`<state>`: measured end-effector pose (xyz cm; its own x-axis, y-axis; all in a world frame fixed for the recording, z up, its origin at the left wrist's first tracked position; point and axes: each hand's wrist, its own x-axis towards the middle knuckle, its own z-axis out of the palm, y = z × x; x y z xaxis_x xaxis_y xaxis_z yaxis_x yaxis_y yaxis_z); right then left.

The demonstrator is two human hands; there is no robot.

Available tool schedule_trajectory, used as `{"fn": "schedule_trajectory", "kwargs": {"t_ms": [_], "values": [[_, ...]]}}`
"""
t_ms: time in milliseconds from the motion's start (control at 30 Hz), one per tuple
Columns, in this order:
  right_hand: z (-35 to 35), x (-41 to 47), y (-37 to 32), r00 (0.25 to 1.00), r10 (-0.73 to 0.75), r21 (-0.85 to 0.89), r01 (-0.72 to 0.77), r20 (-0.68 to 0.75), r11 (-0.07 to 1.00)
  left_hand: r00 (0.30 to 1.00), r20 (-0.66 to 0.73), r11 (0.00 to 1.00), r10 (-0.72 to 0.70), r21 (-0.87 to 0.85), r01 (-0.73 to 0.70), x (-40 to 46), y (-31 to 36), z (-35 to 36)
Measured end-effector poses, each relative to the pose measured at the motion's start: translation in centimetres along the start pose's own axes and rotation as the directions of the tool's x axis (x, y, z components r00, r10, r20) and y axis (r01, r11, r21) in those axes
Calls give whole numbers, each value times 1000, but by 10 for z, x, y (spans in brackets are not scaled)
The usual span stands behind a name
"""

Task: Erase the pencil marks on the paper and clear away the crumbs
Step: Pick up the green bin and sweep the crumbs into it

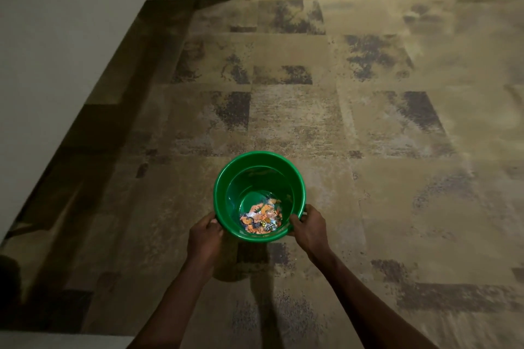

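Left hand (pixel 204 231) and right hand (pixel 309 224) each grip the near rim of the green bucket (pixel 226 178), fingers curled over opposite sides. Bucket upright, directly ahead, equally near both hands. Colourful scraps (pixel 262 218) lie on its bottom. Paper not visible. Patterned carpet (pixel 382 122) lies under the bucket.

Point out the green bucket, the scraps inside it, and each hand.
green bucket (pixel 256 157): head view, far rim.
scraps (pixel 262 218): head view, middle of the pile.
left hand (pixel 204 236): head view, back of hand.
right hand (pixel 310 227): head view, back of hand.
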<state>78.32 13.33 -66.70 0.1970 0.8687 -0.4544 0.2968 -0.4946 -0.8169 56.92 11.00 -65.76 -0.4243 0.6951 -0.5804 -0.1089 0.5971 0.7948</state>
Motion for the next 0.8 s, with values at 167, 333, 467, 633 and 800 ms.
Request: {"fn": "schedule_trajectory", "kwargs": {"t_ms": [167,333,467,633,800], "values": [[-54,-43,-80,1000,-29,29,29,-6,999,1000,23,982,11,-189,-7,-83,89,-6],[-96,-87,-141,998,-56,53,58,-37,997,999,25,964,39,-263,-31,-141,144,-13],[-144,-135,-204,995,-76,80,82,-68,993,997,37,939,66,-340,-49,-202,205,-16],[-189,-192,-271,992,-101,67,106,-74,992,995,44,905,93,-420,-66,-277,268,-29],[-210,-231,-313,993,-108,31,109,-51,994,997,35,905,74,-422,-52,-329,310,-51]]}}
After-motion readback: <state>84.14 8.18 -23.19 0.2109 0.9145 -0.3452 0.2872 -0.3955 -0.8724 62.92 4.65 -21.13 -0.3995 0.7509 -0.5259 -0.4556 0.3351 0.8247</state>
